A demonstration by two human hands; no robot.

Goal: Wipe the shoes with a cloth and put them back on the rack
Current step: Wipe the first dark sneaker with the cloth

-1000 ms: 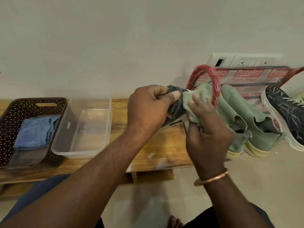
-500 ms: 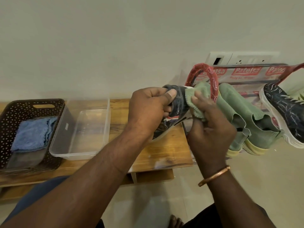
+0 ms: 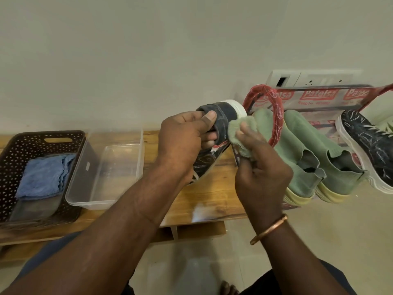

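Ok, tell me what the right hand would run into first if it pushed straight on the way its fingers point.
The right hand points up and away, green cloth bunched at its fingers. First in line is the dark shoe held by the left hand; cloth and shoe seem to touch.

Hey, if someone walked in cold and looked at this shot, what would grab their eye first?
The two hands at centre: the left hand grips a dark shoe at its opening while the right hand presses a green cloth against it. Next come the green boots on the red-framed rack at right, then the blue cloth in the brown basket at far left.
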